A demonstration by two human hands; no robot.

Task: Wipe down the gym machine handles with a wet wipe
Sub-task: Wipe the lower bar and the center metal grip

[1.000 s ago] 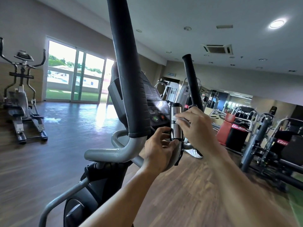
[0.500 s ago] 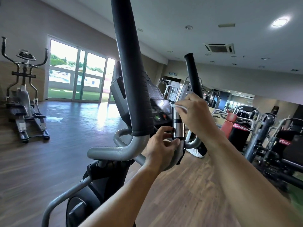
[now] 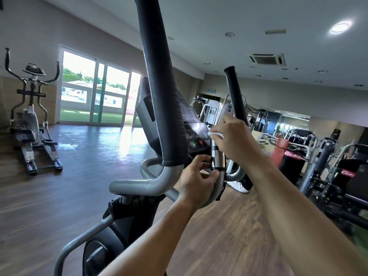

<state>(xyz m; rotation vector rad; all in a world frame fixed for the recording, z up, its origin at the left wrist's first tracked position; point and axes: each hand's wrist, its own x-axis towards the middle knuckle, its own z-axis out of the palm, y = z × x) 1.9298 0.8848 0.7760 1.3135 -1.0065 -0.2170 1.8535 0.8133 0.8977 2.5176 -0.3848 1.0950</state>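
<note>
An elliptical trainer stands right in front of me. Its short chrome sensor handle [image 3: 218, 156] rises beside the console [image 3: 191, 128]. My right hand [image 3: 233, 138] grips the top of that handle with a white wet wipe [image 3: 215, 134] pinched under its fingers. Below it, my left hand [image 3: 199, 180] curls round the grey tube at the handle's base. A long black foam handle [image 3: 159, 84] stands close on the left. A second black foam handle [image 3: 236, 96] rises behind my right hand.
Another elliptical [image 3: 31, 116] stands at the far left by the wall. Glass sliding doors [image 3: 99, 96] light the wooden floor. Weight machines with red pads [image 3: 286, 156] crowd the right side. The grey crossbar [image 3: 143, 184] bends under the near handle.
My right hand has slid up the chrome handle with the wipe, from its middle to its top. My left hand has kept its hold at the base.
</note>
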